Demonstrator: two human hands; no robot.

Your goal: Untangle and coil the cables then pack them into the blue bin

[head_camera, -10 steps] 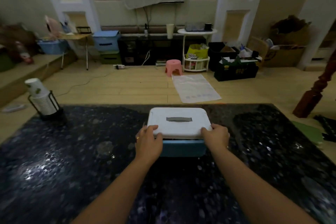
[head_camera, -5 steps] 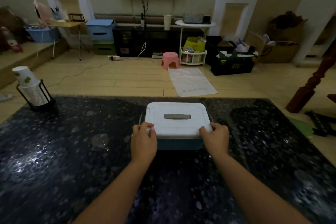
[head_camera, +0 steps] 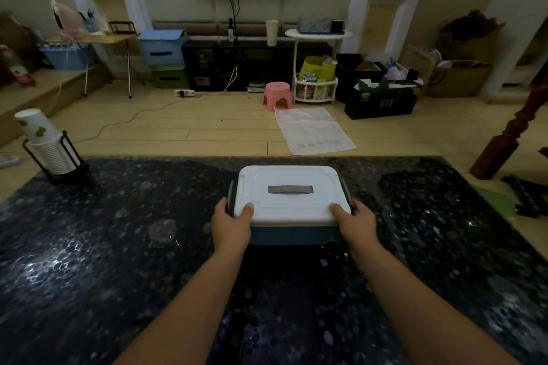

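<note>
We see the blue bin (head_camera: 292,235) sitting on the dark speckled table (head_camera: 118,246) just below the middle of the frame, with its white lid (head_camera: 289,195) fully on. The left hand (head_camera: 231,224) grips the lid's lower-left corner and the right hand (head_camera: 354,222) the lower-right one; each thumb lies on top of the lid, and the other fingers curl round the edge, out of our sight. Dark side latches (head_camera: 230,197) stand out from the bin at both sides.

No cables show anywhere on the table, so we judge that the packing is either finished or has not begun; we cannot tell whether the lid is being pressed down or lifted off. If it is closing, the next move calls for even downward pressure at both corners, then swinging the latches up. A cup rack (head_camera: 49,148) stands at the left edge of the frame, well apart.
</note>
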